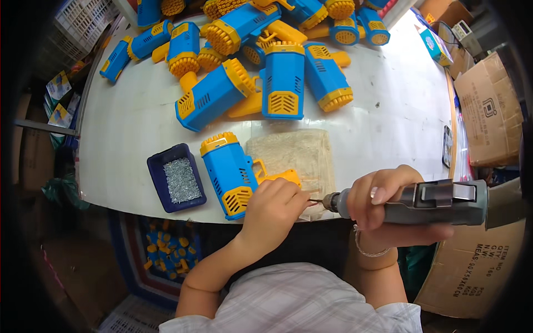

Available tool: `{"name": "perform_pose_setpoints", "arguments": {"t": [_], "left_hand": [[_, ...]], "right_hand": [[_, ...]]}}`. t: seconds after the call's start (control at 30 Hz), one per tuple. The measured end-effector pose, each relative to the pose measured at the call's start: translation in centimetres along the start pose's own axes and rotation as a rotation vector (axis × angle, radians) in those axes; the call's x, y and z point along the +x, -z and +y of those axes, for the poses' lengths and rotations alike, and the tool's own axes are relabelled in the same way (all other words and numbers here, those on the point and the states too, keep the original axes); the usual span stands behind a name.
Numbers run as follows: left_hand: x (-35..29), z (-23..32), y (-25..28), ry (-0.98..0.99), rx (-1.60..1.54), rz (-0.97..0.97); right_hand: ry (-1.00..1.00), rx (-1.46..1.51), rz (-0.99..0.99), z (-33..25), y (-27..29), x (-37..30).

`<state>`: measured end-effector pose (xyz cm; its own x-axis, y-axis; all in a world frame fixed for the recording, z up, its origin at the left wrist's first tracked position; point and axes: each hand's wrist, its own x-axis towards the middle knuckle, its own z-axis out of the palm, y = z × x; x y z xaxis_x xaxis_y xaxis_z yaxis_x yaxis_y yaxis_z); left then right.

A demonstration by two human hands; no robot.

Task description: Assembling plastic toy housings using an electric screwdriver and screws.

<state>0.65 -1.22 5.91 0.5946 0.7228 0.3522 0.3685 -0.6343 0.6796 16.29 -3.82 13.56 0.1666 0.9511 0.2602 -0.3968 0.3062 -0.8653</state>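
— Grey plastic is what the right hand [383, 197] is wrapped around: an electric screwdriver [422, 202], gripped fully closed. How is it laid?

— Its long axis is held level, bit end pointed to the person's left, at the left hand [272, 208].

— And that hand?

— Its fingers are pinched at the bit tip; what is pinched cannot be made out. It is rested on the yellow handle of a blue and yellow toy blaster [233, 175], laid at the near edge of the white table [133, 116], partly on a beige cloth [297, 155].

— Beyond it?

— A dark blue tray of screws [176, 177] is set just left; more blasters [266, 61] are piled at the far side.
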Motion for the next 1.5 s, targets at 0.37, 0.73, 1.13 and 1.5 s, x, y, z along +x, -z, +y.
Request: {"name": "perform_pose_setpoints", "arguments": {"t": [0.37, 0.73, 1.13, 1.5], "left_hand": [[-1.5, -0.5, 0.0, 0.0, 0.039, -0.04], [-1.0, -3.0, 0.2, 0.104, 0.374, -0.2], [-1.0, -3.0, -0.1, 0.128, 0.392, -0.222], [-2.3, 0.6, 5.9, 0.039, 0.156, -0.232]], "right_hand": [[0.021, 0.013, -0.057, 1.0, -0.4, -2.0], [-0.075, -0.146, -0.105, 3.4, 1.1, -2.9], [-0.067, -0.144, -0.167, 5.2, 1.1, -2.4], [0.182, -0.044, 0.165, 1.1, 2.5, -0.5]]}}
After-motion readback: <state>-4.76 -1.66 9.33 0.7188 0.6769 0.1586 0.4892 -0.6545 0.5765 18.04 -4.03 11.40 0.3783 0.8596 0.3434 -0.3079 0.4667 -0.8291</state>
